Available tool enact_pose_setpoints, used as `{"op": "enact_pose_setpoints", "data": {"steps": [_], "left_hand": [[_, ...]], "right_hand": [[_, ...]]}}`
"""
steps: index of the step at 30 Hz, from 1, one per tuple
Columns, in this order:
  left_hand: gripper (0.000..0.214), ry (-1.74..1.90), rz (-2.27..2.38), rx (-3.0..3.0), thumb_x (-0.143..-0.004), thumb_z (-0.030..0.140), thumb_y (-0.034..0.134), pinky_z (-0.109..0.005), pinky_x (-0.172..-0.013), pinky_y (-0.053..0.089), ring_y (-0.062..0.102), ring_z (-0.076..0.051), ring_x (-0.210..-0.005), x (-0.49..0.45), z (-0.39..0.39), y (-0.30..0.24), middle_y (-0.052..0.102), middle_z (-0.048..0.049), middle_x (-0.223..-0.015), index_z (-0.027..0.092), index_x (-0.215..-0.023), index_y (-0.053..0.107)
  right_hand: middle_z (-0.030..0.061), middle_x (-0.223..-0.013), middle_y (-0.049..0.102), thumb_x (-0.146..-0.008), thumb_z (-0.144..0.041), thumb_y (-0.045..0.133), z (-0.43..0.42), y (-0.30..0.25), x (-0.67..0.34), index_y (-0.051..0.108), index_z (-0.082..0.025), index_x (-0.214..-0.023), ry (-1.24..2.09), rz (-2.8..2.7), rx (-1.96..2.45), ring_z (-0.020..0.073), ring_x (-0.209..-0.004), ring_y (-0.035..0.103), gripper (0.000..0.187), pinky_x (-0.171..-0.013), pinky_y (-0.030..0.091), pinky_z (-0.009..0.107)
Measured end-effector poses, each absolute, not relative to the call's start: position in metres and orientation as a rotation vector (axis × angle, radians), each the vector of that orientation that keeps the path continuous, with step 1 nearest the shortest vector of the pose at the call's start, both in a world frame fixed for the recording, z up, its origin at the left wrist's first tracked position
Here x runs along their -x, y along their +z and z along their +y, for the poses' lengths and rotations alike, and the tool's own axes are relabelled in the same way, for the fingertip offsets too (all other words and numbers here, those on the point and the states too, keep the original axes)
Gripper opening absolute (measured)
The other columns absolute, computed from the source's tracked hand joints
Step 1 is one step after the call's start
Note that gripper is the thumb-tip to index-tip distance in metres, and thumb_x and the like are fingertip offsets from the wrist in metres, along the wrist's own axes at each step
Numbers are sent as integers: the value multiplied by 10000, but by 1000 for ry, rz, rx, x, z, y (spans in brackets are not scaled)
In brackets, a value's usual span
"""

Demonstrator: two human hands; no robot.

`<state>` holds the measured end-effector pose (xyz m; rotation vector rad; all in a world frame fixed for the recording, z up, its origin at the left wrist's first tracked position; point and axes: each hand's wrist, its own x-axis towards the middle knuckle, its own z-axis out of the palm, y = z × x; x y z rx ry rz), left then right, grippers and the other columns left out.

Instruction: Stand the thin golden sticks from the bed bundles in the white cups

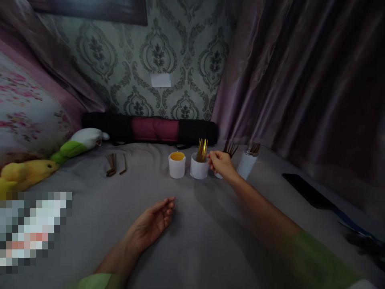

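My right hand is closed in a pinch, just right of a white cup that holds upright shiny gold strips. What its fingers hold, if anything, I cannot make out. Behind that hand, thin dark brown sticks stand in another white container, mostly hidden. My left hand rests palm up on the grey sheet, fingers loosely bent and holding nothing. A white cup with a yellow inside stands left of the gold strips. Farther right, a taller white container holds more brown sticks.
Brown sticks lie in a bunch on the left, with a single one beside them. Plush toys line the left edge. A black and maroon roll lies along the wall. A dark flat object is at right.
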<state>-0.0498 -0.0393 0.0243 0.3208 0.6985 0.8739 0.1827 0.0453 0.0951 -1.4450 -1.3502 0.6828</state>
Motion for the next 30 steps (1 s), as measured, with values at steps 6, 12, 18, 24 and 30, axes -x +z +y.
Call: {"op": "enact_pose_setpoints", "data": {"steps": [6,12,18,24,30], "left_hand": [[130,876,687,-319,-787,89,499,-163,-461,436,508,-51,-536,50,-38,24,563,-40,-711,69,-885,582],[119,871,649,-294,-791,96,493,-166,-474,433,507,-55,-532,51,-37,22,566,-38,-699,70,-872,576],[109,876,583,-286,-794,120,495,-162,-480,416,515,-61,-543,54,-37,19,579,-44,-701,73,-861,566],[109,878,566,-269,-801,126,478,-156,-484,401,509,-56,-535,54,-36,19,579,-41,-683,74,-829,569],[100,875,588,-252,-799,126,480,-149,-469,384,498,-48,-523,54,-36,21,574,-34,-670,88,-807,572]], "right_hand": [[-23,-548,500,-823,-309,386,32,84,-165,545,-159,-722,799,-1366,1437,48,-363,432,241,-307,294,155],[-24,-551,498,-805,-311,394,22,76,-144,540,-169,-712,868,-1405,1412,53,-367,431,224,-306,296,156],[-30,-516,504,-797,-368,387,22,45,-118,548,-176,-708,895,-1482,1374,68,-354,441,266,-313,297,172],[-20,-525,524,-799,-396,383,23,23,-93,562,-159,-720,896,-1582,1350,64,-358,454,308,-346,325,170],[-18,-525,520,-794,-433,382,21,15,-83,569,-143,-710,942,-1568,1323,69,-361,447,355,-358,340,181]]}}
